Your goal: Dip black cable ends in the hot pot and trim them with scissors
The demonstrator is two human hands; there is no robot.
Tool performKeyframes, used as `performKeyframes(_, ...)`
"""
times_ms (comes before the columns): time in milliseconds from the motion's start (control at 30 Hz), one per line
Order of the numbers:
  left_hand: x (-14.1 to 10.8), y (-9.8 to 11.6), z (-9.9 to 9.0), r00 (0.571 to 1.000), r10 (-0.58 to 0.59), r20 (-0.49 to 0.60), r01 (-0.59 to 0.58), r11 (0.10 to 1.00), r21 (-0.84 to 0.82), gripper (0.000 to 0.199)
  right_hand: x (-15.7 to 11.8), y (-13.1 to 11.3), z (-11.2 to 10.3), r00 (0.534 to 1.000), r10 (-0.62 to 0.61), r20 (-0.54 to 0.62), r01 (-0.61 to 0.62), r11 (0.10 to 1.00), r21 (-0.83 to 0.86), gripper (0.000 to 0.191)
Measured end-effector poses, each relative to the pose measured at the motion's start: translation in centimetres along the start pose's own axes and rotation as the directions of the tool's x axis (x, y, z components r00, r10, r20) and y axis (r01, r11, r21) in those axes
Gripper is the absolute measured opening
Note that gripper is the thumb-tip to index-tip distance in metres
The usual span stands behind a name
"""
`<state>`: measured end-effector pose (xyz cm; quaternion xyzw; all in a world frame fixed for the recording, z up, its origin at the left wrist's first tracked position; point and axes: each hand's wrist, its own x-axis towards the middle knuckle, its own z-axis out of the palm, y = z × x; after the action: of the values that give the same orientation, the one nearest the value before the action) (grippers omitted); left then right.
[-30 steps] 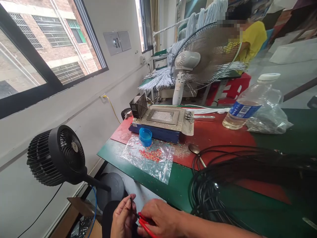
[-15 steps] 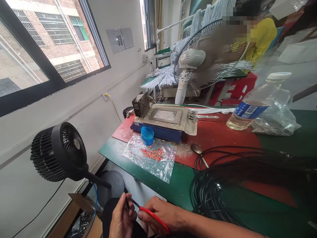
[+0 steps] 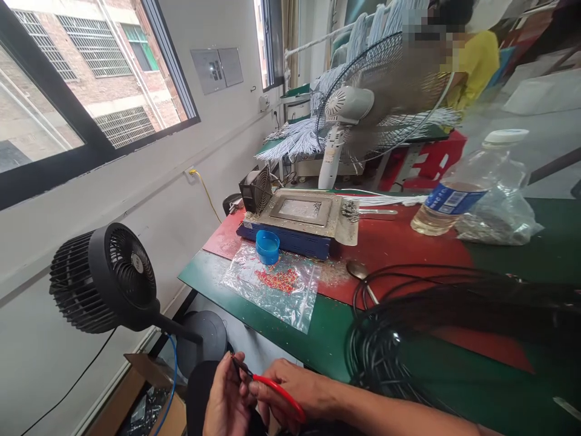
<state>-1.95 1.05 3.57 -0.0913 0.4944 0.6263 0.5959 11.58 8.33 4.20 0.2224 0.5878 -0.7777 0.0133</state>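
At near center, a worker's left hand (image 3: pixel 222 396) pinches a thin black wire (image 3: pixel 235 365) between thumb and fingertips, while the right hand (image 3: pixel 290 387) closes around red-handled cutters (image 3: pixel 278 387), their nose at the wire. A black coil (image 3: pixel 379 351) sprawls over the near right of the table (image 3: pixel 329 318), crossing the handle of a spoon (image 3: pixel 358 270). At left stands a black fan (image 3: pixel 109 278), its hub badge unreadable. Red and yellow bits (image 3: pixel 276 280) lie on a clear bag (image 3: pixel 295 315) below a blue tub (image 3: pixel 267 251), which sits before a blue-sided machine (image 3: pixel 290 242). To the right, a bottle (image 3: pixel 447 206) wears a blue label (image 3: pixel 454 200) with a barcode and white lettering too small to read, partly blocking a plastic sack (image 3: pixel 503 221). Beyond, a white fan (image 3: pixel 347 106) partly hides a co-worker in yellow (image 3: pixel 483 66).
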Motion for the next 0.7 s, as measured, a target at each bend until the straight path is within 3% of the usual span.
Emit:
performKeyframes(300,-0.3,0.0,0.5,1.0,-0.008,-0.023,0.008,1.0,-0.024,0.026,0.6,0.9,0.1,0.999,0.038,-0.033,-0.038,0.999,0.006,0.057)
performKeyframes(500,0.1,-0.3,0.0,0.999,0.05,0.012,-0.05,0.999,-0.019,0.012,1.1,1.7,0.2,0.999,0.044,0.003,-0.044,0.995,0.088,0.059)
performKeyframes(700,0.7,-0.9,-0.2,0.962,0.27,-0.039,-0.267,0.96,0.079,0.034,0.9,1.1,0.4,0.999,0.008,0.044,-0.016,0.978,0.206,0.062)
